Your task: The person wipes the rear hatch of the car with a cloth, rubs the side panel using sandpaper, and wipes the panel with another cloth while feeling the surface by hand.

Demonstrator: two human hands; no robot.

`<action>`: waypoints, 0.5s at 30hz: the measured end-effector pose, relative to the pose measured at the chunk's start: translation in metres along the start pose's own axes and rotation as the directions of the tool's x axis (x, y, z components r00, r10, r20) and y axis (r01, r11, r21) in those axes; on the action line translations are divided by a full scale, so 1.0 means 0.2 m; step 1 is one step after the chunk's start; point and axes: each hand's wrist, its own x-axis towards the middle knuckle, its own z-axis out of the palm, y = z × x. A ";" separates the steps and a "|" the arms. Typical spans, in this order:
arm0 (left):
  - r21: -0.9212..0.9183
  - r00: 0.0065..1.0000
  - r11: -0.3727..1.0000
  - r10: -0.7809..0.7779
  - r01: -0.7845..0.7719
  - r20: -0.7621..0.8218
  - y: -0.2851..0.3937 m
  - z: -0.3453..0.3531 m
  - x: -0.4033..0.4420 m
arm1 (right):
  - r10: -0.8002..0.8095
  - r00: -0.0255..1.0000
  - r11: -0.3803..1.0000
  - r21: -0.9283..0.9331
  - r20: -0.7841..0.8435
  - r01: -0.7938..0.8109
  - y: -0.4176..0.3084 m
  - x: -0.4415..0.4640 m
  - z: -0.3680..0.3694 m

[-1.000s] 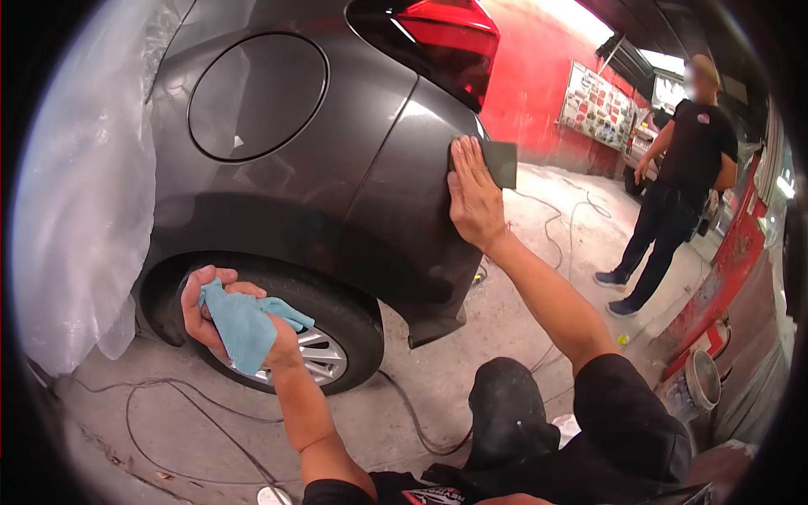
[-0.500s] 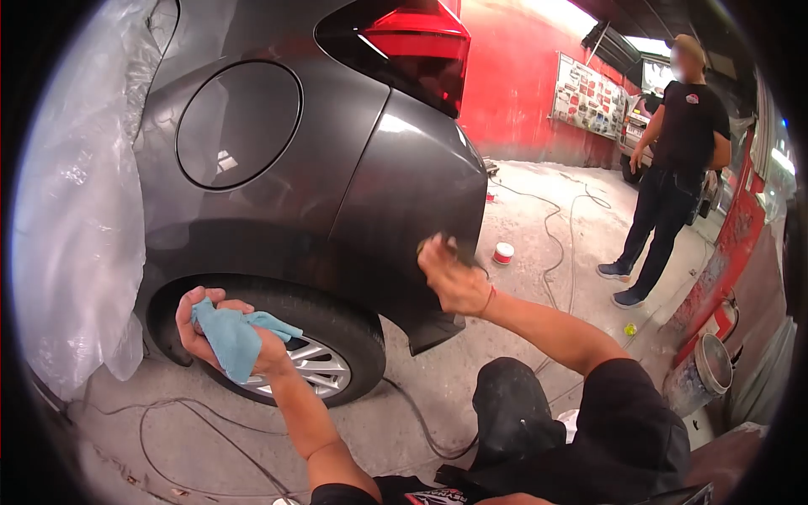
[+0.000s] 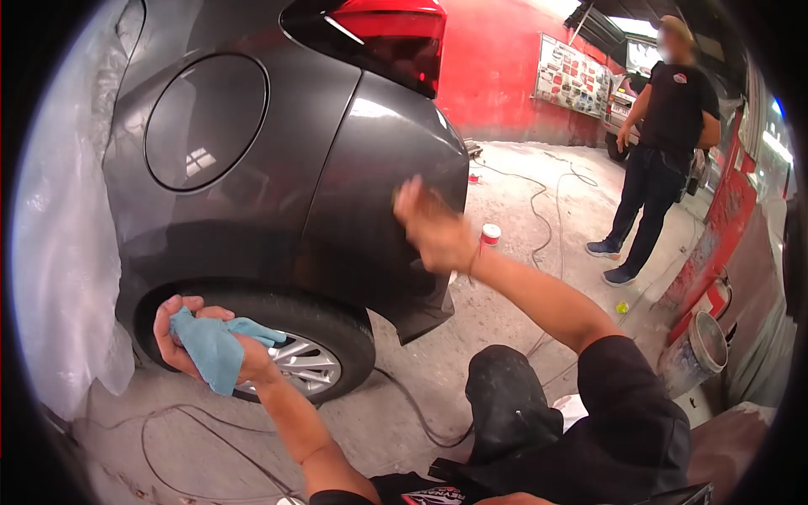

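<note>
My left hand [image 3: 178, 337] is closed around a light blue cloth [image 3: 212, 345] in front of the rear wheel [image 3: 316, 366]. The cloth hangs over the palm, and one corner sticks out to the right. My right hand [image 3: 436, 229], blurred by motion, is at the rear bumper [image 3: 353, 202] of the dark grey car. Its fingers are curled over something dark that I cannot make out. Just above is the red tail light [image 3: 396, 42]. The round fuel door [image 3: 206, 122] lies left of the bumper seam.
Clear plastic sheeting [image 3: 63, 252] hangs on the left. Cables [image 3: 412, 412] trail across the floor. A small red-and-white can [image 3: 491, 235] stands behind the bumper. A person [image 3: 665, 126] in dark clothes stands at the right, beyond a bucket [image 3: 697, 352].
My right hand has moved up and left along the bumper. The view has shifted, so the car sits further left. My left hand still holds the cloth.
</note>
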 end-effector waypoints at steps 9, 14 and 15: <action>-0.089 0.994 0.995 0.032 -0.041 -0.101 0.04 -0.02 0.09 | -0.341 0.893 0.925 0.065 -0.294 0.375 0.01 -0.05 0.10; -0.148 0.993 0.989 -0.020 0.003 -0.114 0.03 -0.04 0.11 | 0.194 0.843 0.980 0.125 -0.501 -0.152 0.04 0.33 0.05; -0.206 0.990 0.978 -0.060 0.033 -0.128 0.02 -0.03 0.12 | 0.162 0.861 0.983 0.158 -0.483 -0.096 -0.08 0.27 0.04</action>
